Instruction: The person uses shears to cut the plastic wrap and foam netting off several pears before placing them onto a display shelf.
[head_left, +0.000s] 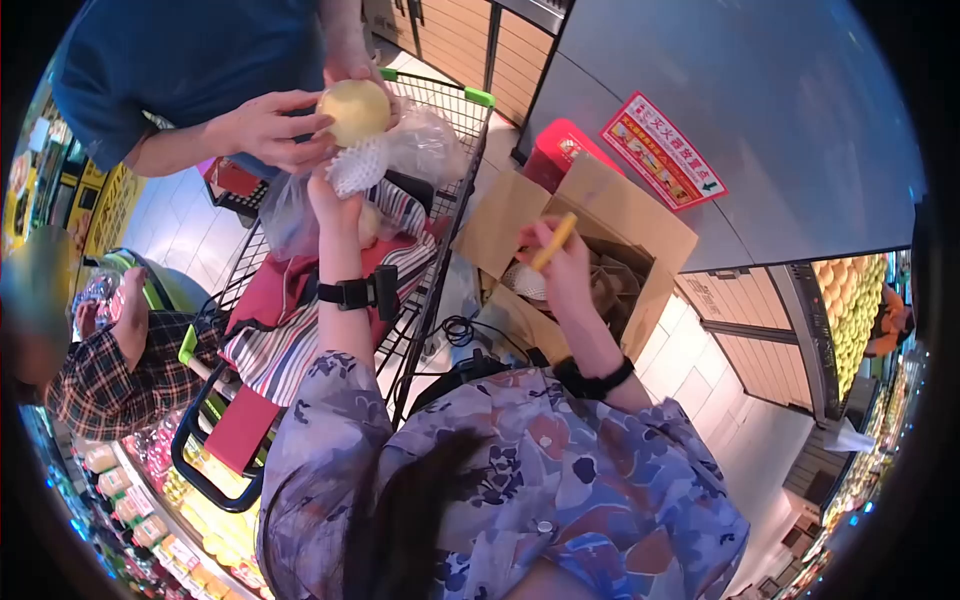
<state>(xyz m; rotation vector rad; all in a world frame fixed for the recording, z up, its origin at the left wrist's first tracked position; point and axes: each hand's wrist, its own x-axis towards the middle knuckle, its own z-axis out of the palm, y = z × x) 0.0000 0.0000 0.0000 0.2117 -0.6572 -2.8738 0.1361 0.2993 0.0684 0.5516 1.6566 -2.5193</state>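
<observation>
White foam netting [358, 168] is pinched in the left hand [335, 203], just below a pale-yellow round fruit [355, 112] in a co-worker's hands [282, 130] above the shopping cart [479, 97]. The right hand [562, 262] grips a yellow stick-like tool [554, 242] over an open cardboard box [628, 212]. A loosened co-worker's grip could drop and bruise the fruit.
</observation>
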